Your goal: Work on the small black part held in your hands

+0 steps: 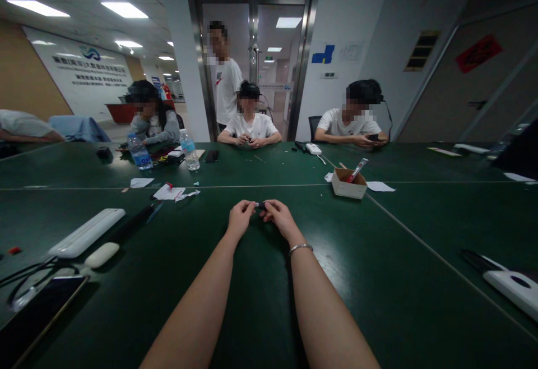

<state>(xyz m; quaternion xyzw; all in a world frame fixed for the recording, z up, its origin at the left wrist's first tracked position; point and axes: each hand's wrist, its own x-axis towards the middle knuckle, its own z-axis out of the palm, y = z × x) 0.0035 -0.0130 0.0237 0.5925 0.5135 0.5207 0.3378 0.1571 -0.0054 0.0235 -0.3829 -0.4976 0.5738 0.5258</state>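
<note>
Both my arms reach forward over the dark green table. Between my fingertips is a small dark object with a lighter, silvery part toward its left end; it is too small to name. My left hand pinches the left end with thumb and fingers. On the other end, my right hand is closed, its fingers partly covering the object. A silver bangle circles my right wrist. The object is held just above the tabletop or at it; I cannot tell which.
At left lie a phone, a white power bank, a white oval case and cables. Ahead right stands a small box; two water bottles stand farther left. Several people sit across the table; one stands by the door.
</note>
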